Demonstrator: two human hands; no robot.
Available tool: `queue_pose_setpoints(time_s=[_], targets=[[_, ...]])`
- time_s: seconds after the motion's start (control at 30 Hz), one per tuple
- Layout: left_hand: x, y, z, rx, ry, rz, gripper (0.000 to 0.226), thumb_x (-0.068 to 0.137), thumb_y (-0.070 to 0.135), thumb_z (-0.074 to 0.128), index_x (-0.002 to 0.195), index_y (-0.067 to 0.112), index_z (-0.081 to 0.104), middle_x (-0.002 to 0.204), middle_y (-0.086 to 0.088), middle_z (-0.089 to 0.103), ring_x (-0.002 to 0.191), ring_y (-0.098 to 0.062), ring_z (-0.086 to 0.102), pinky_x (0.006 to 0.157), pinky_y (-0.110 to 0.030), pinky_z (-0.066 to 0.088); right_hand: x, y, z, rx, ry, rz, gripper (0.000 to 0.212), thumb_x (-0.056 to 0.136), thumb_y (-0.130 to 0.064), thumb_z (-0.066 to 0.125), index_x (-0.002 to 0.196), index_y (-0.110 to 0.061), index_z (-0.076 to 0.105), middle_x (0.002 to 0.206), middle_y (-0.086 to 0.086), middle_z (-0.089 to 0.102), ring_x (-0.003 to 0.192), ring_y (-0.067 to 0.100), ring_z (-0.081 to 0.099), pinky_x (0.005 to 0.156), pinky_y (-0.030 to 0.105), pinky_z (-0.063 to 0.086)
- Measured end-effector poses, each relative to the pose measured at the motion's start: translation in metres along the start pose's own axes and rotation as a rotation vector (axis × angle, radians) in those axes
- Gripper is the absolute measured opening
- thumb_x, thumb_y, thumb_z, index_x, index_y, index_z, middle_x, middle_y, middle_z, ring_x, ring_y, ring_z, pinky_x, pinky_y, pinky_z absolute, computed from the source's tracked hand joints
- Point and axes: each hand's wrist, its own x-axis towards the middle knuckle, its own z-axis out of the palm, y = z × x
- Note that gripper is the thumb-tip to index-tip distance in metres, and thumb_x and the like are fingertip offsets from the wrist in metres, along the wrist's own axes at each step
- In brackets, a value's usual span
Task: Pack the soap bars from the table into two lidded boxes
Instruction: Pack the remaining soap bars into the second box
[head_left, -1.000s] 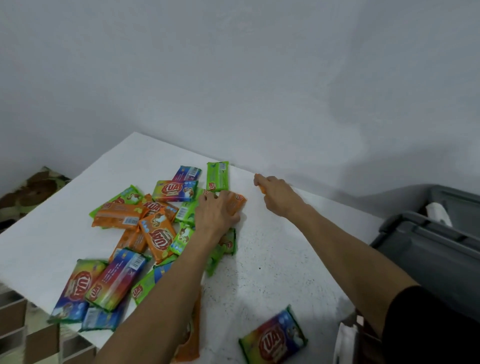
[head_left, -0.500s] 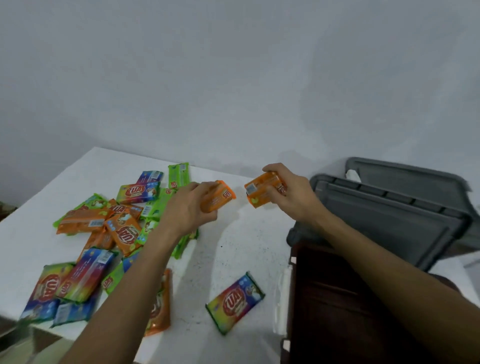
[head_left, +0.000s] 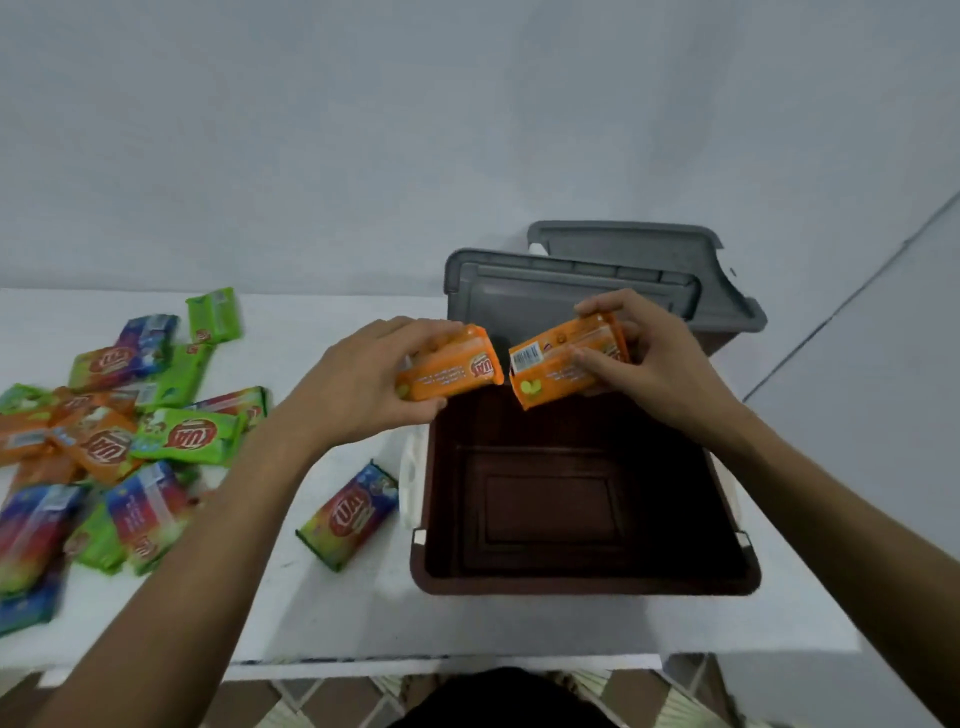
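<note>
Place: plain, home-like room.
Far side: bare pale grey painted wall (head_left: 467, 130).
Near edge: brown-and-cream diamond-patterned floor tiles (head_left: 332, 699).
Middle: white flat surface (head_left: 337, 613).

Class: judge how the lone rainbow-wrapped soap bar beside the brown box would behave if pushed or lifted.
The rainbow-wrapped soap bar lies flat, so it would probably slide, not roll. Its blocky shape suggests it stays stiff when lifted. The glossy wrapper may feel slippery.

Both hands have left the pile (head_left: 119, 431) and swung right. Left hand (head_left: 358, 384) now grips the left bar (head_left: 452, 371) and right hand (head_left: 654, 364) the right bar (head_left: 561, 364), lifted off the table, near ends almost meeting over the box's (head_left: 582, 586) far side. View has turned right, and the box's dark interior now shows.
</note>
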Motion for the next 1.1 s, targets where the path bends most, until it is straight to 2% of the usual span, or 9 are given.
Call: queue_pose_setpoints(time_s=[0.1,0.3,0.47,0.57,0.63,0.73,0.97,1.1], targets=[[0.003,0.021,0.012,0.008,-0.044,0.047,0.074,0.072,0.048,0.070,0.137,0.049,0.034,0.124,0.017,0.052,0.108,-0.005,0.048,0.089,-0.031,0.044,-0.024,0.009,-0.015,0.014,0.006,0.054,0.032,0.085,-0.015,0.070,0.114,-0.020,0.057,0.098,0.006,0.069,0.087,0.015,0.071,0.064,0.032,0.060],[0.008,0.049,0.041,0.107,-0.131,0.112,0.072,0.073,0.042,0.073,0.137,0.043,0.039,0.131,0.014,0.051,0.116,-0.008,0.048,0.090,-0.027,0.044,-0.049,0.033,-0.022,0.028,-0.038,0.179,0.027,0.088,-0.012,0.067,0.111,-0.024,0.057,0.097,0.006,0.069,0.086,0.018,0.072,0.066,0.036,0.061],[0.012,0.056,0.063,0.220,-0.239,0.123,0.073,0.076,0.046,0.067,0.141,0.043,0.033,0.133,0.012,0.048,0.118,-0.010,0.047,0.089,-0.026,0.041,-0.054,0.054,-0.014,-0.052,-0.099,0.273,0.028,0.093,-0.011,0.058,0.117,-0.026,0.062,0.115,0.002,0.060,0.099,0.016,0.068,0.069,0.033,0.061],[0.014,0.054,0.072,0.243,-0.290,0.096,0.073,0.077,0.048,0.066,0.141,0.041,0.033,0.133,0.010,0.048,0.116,-0.011,0.050,0.089,-0.028,0.046,-0.052,0.065,-0.014,-0.138,-0.157,0.319,0.039,0.089,-0.010,0.062,0.123,-0.030,0.058,0.119,-0.001,0.058,0.101,0.014,0.066,0.075,0.029,0.060],[0.013,0.052,0.077,0.262,-0.316,0.079,0.072,0.077,0.048,0.065,0.141,0.040,0.033,0.134,0.008,0.048,0.114,-0.013,0.052,0.090,-0.031,0.048,-0.051,0.071,-0.014,-0.240,-0.206,0.307,0.047,0.086,-0.013,0.067,0.126,-0.033,0.054,0.121,-0.003,0.058,0.105,0.012,0.062,0.084,0.027,0.057],[0.013,0.050,0.084,0.318,-0.358,0.070,0.070,0.080,0.048,0.065,0.142,0.039,0.033,0.138,0.006,0.046,0.116,-0.017,0.053,0.092,-0.034,0.047,-0.049,0.077,-0.011,-0.288,-0.254,0.316,0.052,0.085,-0.014,0.069,0.131,-0.030,0.051,0.126,-0.004,0.055,0.112,0.011,0.057,0.093,0.026,0.052],[0.023,0.054,0.097,0.500,-0.450,0.084,0.069,0.086,0.041,0.064,0.145,0.030,0.029,0.140,-0.003,0.041,0.115,-0.027,0.055,0.087,-0.040,0.047,-0.041,0.089,0.004,-0.469,-0.306,0.373,0.051,0.086,-0.020,0.070,0.133,-0.026,0.051,0.129,0.000,0.055,0.115,0.016,0.054,0.094,0.025,0.047],[0.028,0.056,0.108,0.549,-0.518,0.076,0.072,0.085,0.035,0.067,0.145,0.025,0.029,0.136,-0.009,0.043,0.116,-0.030,0.053,0.089,-0.041,0.048,-0.043,0.090,0.008,-0.618,-0.307,0.369,0.045,0.088,-0.022,0.068,0.130,-0.023,0.053,0.126,0.004,0.057,0.111,0.021,0.058,0.093,0.029,0.050]])
